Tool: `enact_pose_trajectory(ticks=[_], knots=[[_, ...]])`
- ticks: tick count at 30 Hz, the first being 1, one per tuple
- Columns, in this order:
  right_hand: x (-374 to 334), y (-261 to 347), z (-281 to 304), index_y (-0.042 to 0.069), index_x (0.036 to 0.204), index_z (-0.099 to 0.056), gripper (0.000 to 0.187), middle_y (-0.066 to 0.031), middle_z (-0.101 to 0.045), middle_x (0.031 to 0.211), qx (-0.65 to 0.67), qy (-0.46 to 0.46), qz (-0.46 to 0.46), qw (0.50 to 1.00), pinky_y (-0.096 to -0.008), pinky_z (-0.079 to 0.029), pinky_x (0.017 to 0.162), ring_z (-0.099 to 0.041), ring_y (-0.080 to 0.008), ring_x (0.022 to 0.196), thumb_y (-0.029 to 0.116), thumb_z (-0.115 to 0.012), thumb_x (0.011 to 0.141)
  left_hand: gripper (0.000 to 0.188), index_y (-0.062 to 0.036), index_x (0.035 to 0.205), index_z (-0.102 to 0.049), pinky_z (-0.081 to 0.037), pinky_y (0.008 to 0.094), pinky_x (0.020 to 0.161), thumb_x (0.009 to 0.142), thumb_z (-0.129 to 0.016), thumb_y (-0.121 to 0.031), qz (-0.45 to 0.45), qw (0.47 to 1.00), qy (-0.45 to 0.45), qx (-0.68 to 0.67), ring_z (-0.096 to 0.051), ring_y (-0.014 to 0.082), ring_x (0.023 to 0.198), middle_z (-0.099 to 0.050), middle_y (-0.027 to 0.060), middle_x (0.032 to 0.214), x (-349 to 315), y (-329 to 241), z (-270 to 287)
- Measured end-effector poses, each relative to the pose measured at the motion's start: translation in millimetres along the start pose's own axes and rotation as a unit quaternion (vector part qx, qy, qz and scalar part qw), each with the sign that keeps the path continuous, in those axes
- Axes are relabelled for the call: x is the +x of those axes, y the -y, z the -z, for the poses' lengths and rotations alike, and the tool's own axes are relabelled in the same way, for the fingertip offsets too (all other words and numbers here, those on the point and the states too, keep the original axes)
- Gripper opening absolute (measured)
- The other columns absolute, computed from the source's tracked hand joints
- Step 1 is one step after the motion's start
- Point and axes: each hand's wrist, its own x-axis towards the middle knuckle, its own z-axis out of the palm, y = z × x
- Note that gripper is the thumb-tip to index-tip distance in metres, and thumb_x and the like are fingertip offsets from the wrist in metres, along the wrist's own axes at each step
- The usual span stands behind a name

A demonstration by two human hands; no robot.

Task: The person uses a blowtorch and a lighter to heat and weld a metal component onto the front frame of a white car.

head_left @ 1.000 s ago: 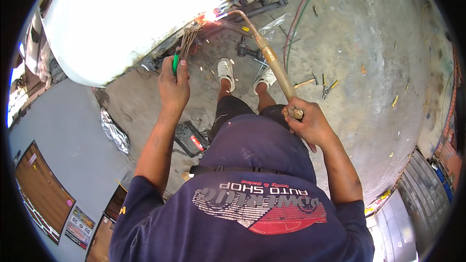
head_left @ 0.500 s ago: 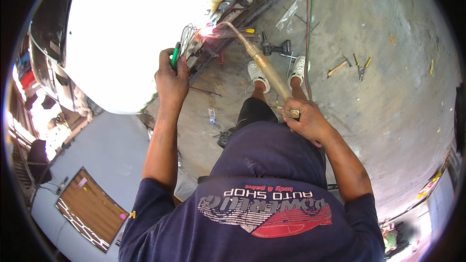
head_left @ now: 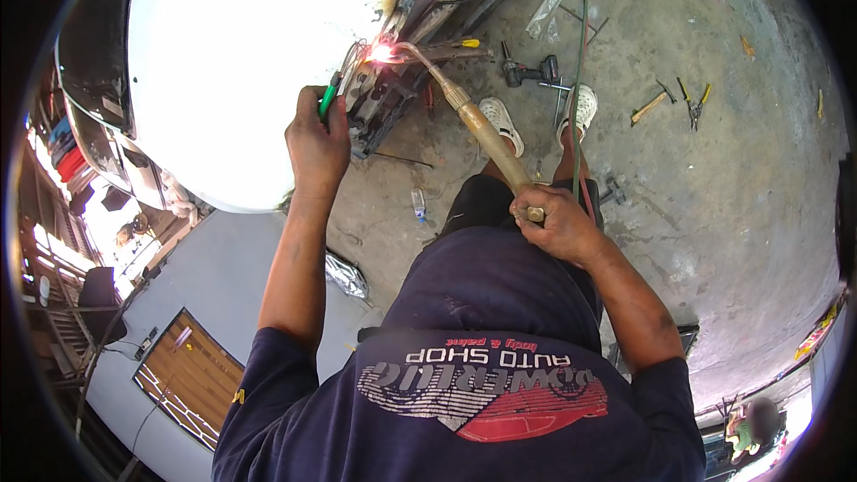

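My right hand (head_left: 561, 225) is wrapped round the rear of a long brass welding torch (head_left: 482, 128). The torch's thin curved tip meets a bright, glowing spot (head_left: 384, 53) at the edge of a white car panel (head_left: 241, 71). On the left, my left hand (head_left: 317, 143) grips a green-handled tool (head_left: 328, 98). Thin looped wire (head_left: 353, 58) reaches from beside that handle to the glow; how the two join cannot be made out. Glare hides the exact contact there. Beneath the glow is a dark, worn metal frame (head_left: 388, 116).
On the concrete floor lie a cordless drill (head_left: 528, 70), a hammer (head_left: 653, 108), yellow-handled pliers (head_left: 694, 105) and a small plastic bottle (head_left: 419, 204). Red and green hoses (head_left: 581, 54) run past my right shoe (head_left: 582, 110). Another person (head_left: 748, 428) is far off at lower right.
The green handle leans further right, and the wire loops are now drawn in closer to the glow. My grip on the torch continues. The view has shifted, so floor items appear further right.
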Motion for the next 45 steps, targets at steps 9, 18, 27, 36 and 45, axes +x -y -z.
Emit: enact_pose_trajectory(ticks=[9,18,27,36,45], knots=[[3,1,2,0.003,0.102,-0.068,0.014,-0.0165,-0.073,0.101,0.012,0.010,-0.003,1.000,-0.0447,-0.057,0.091,-0.074,-0.0348,0.098,0.007,-0.076,0.091,0.015,-0.0036,0.106,-0.065,-0.057,0.0463,0.069,0.106,-0.074,-0.015,0.027,0.999,0.014,-0.021,-0.074,0.0387,0.071,-0.073,0.0210,0.079,4,0,-7],[1,3,7,0.003,0.103,-0.070,0.014,-0.0158,-0.074,0.101,0.000,0.018,-0.007,1.000,-0.0446,-0.058,0.092,-0.074,-0.0347,0.099,0.008,-0.076,0.092,0.015,-0.0036,0.104,-0.065,-0.056,0.0446,0.065,0.106,-0.074,-0.015,0.017,1.000,0.000,0.001,-0.073,0.0367,0.066,-0.072,0.0198,0.076,5,2,-10],[2,0,9,0.004,0.109,-0.070,0.018,-0.0103,-0.074,0.108,-0.042,0.016,0.043,0.998,-0.0372,-0.058,0.093,-0.074,-0.0242,0.097,-0.001,-0.077,0.093,0.015,-0.0037,0.103,-0.065,-0.057,0.0450,0.066,0.106,-0.074,-0.015,-0.001,1.000,-0.009,-0.003,-0.074,0.0367,0.068,-0.072,0.0202,0.078,4,1,-11],[3,-2,9,0.004,0.111,-0.071,0.018,-0.0105,-0.074,0.109,-0.045,0.019,0.037,0.998,-0.0372,-0.059,0.093,-0.074,-0.0239,0.097,0.001,-0.078,0.094,0.013,-0.0040,0.105,-0.065,-0.057,0.0468,0.068,0.107,-0.073,-0.015,-0.021,0.999,-0.013,0.023,-0.074,0.0395,0.071,-0.073,0.0206,0.081,3,2,-12],[2,0,9,0.004,0.112,-0.071,0.019,-0.0109,-0.073,0.110,-0.040,0.022,0.035,0.998,-0.0368,-0.059,0.091,-0.075,-0.0244,0.097,0.001,-0.078,0.095,0.012,-0.0043,0.105,-0.065,-0.058,0.0469,0.069,0.106,-0.073,-0.014,-0.033,0.999,-0.015,0.017,-0.074,0.0396,0.072,-0.073,0.0199,0.081,1,2,-12]])
